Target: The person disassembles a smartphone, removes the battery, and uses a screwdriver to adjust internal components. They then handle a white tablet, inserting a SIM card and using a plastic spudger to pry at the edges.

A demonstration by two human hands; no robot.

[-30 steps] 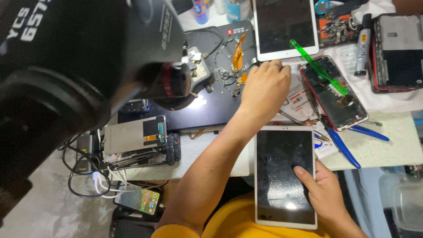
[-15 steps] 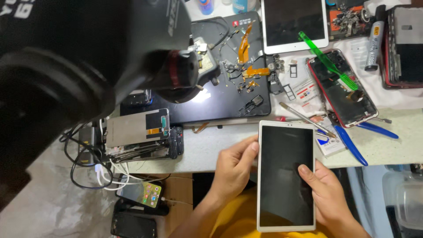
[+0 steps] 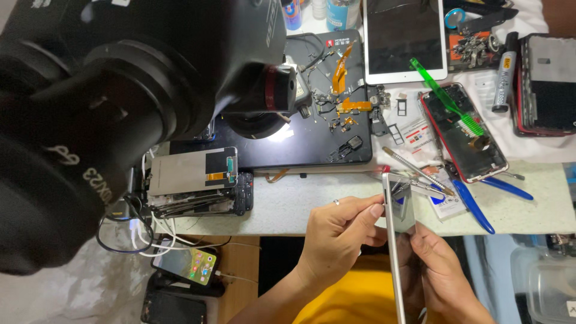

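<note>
My left hand and my right hand both hold a thin white tablet that is turned on edge, so I see mostly its silver side. The left thumb and fingers pinch its upper left edge; a ring sits on one left finger. The right hand grips it from the right and behind, lower down. The tablet hangs over the near edge of the work table, above my yellow clothing.
A large black microscope fills the left. A black work mat carries small parts and orange flex cables. Also here: another white tablet, an opened red phone with a green tool, blue tweezers, a stack of screens.
My left hand came back from the black mat and took the tablet's left edge. The tablet turned from flat, screen up, to standing on edge.
</note>
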